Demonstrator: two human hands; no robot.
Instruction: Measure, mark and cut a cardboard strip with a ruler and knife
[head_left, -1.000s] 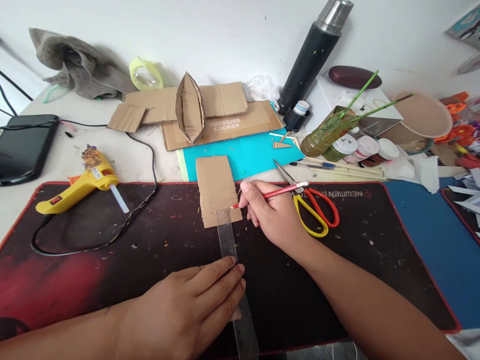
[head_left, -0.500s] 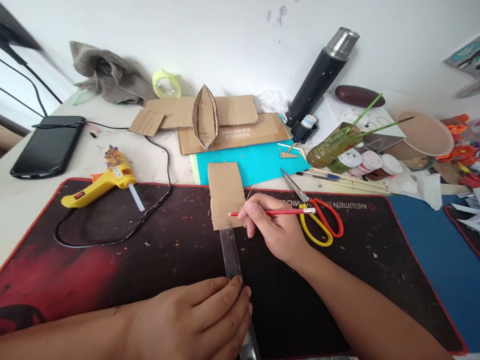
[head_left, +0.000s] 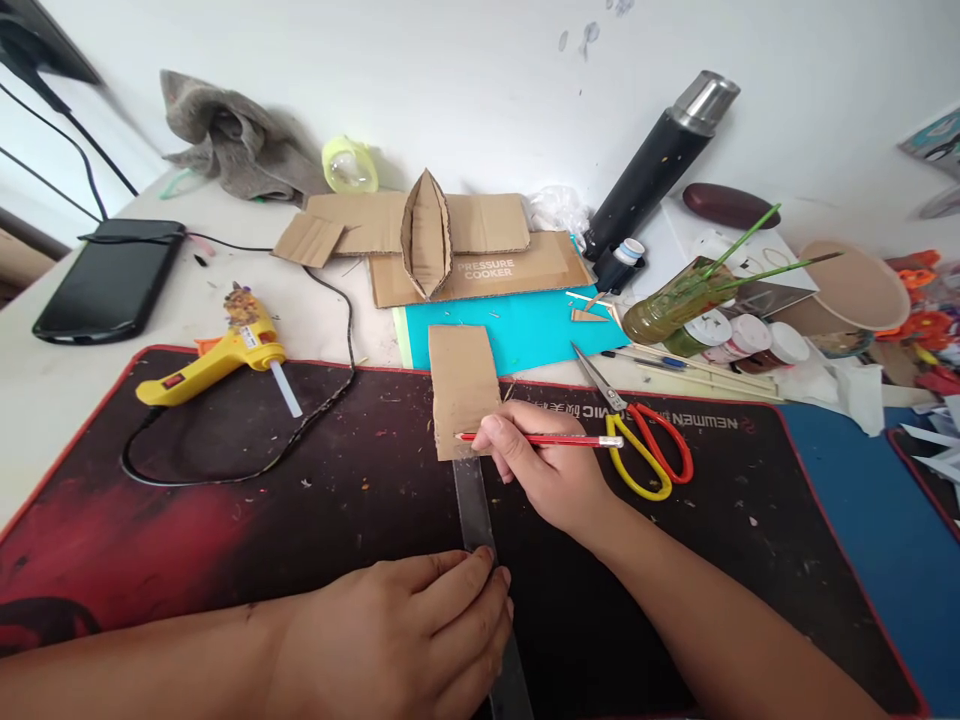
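Note:
My right hand (head_left: 551, 465) is closed around a red pencil (head_left: 577, 440), whose tip rests on the lower part of a small rectangular cardboard piece (head_left: 461, 385). A clear plastic ruler (head_left: 474, 510) runs from that cardboard toward me across the dark desk mat (head_left: 225, 520). My left hand (head_left: 397, 640) lies palm down with its fingers pressed on the ruler's near part. Red and yellow scissors (head_left: 645, 450) lie just right of my right hand.
A yellow glue gun (head_left: 214, 360) with its black cord lies at the left of the mat. Behind are a cardboard boat shape (head_left: 425, 232), flat cardboard sheets (head_left: 487, 265), blue paper (head_left: 517, 335), a black flask (head_left: 656, 165), paint jars with brushes (head_left: 705, 320), a phone (head_left: 109, 280) and a grey cloth (head_left: 232, 140).
The pencil tip has shifted left across the cardboard's lower edge, beyond the ruler. The view has drifted, so everything sits slightly right and lower. My left hand stays on the ruler.

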